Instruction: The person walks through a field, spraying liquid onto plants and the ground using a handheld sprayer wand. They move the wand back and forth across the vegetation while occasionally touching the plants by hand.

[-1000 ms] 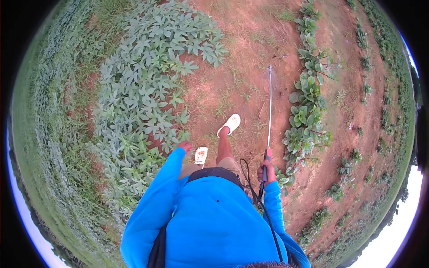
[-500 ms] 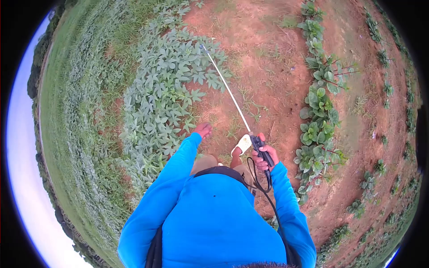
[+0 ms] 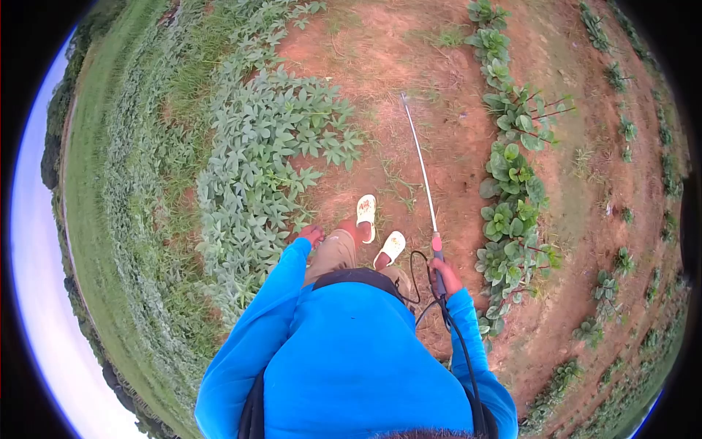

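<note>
My right hand is wrapped round the dark handle of a spray wand. The wand's long thin metal tube points forward over the bare soil, its tip between the leafy plants on the left and the row on the right. A black hose runs from the handle back along my right arm. Low at my left side, my left hand hangs with nothing in it, its fingers loosely apart. It is close to the edge of the lobed-leaf plants; whether it touches a leaf I cannot tell.
Reddish soil forms a path between the plantings. A row of broad-leaved plants borders it on the right, with more rows beyond. My feet, in pale clogs, stand on the path. Grass stretches away at far left.
The spray wand has swung right, its tip passing from over the lobed leaves to over the soil. My left hand has drawn back towards my body. Both clogs now show more fully.
</note>
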Demonstrator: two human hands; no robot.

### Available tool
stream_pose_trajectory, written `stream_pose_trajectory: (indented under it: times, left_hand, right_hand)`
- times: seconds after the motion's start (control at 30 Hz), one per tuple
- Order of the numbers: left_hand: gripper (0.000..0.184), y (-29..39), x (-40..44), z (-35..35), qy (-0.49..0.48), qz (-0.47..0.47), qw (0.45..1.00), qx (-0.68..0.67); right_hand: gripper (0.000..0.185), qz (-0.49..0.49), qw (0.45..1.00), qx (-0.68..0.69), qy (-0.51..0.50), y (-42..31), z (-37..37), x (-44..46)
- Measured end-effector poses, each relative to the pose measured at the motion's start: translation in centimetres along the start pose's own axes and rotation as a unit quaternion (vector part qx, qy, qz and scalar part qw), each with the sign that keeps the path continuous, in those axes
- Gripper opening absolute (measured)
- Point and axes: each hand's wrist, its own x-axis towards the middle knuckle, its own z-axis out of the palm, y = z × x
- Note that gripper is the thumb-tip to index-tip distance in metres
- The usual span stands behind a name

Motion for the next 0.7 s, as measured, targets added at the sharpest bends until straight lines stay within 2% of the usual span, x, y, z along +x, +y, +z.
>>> stream_pose_trajectory:
  times: [0.13,0.2,0.27,0.37,0.43,0.5,0.57,0.63,0.7]
  left_hand:
    - [0.022,0.3,3.7,1.1,-0.023,0.029,0.999,-0.014]
    - [0.021,2.1,5.4,2.1,-0.029,0.000,0.998,-0.056]
    - [0.020,4.8,6.7,2.5,-0.050,0.010,0.997,-0.054]
    - [0.019,7.9,10.6,2.0,-0.071,0.027,0.997,-0.029]
    - [0.019,10.3,12.7,1.6,-0.070,0.033,0.997,-0.018]
    - [0.017,13.2,13.8,0.3,-0.145,0.041,0.977,-0.149]
    - [0.018,15.9,14.7,-0.7,-0.126,0.059,0.979,-0.147]
    - [0.021,17.2,17.0,-2.1,-0.107,0.079,0.981,-0.140]
    - [0.023,17.5,19.5,-3.1,-0.083,0.082,0.976,-0.183]
  right_hand:
    - [0.038,-0.084,0.989,-0.040,0.111,-0.6,-0.6,2.1]
    - [0.037,-0.091,0.986,-0.049,0.128,-2.3,-0.7,3.3]
    - [0.037,-0.100,0.983,-0.059,0.145,-4.4,-0.6,5.2]
    - [0.033,-0.091,0.990,-0.034,0.105,-9.0,0.4,8.0]
    - [0.029,0.045,0.997,0.063,0.003,-13.7,2.7,8.4]
    - [0.028,0.071,0.997,0.031,-0.021,-17.9,4.6,10.3]
    - [0.026,0.121,0.975,0.109,-0.153,-21.2,6.3,12.0]
    - [0.024,0.152,0.963,0.118,-0.186,-24.3,8.5,13.9]
    - [0.024,0.174,0.918,0.178,-0.309,-26.6,10.5,15.7]
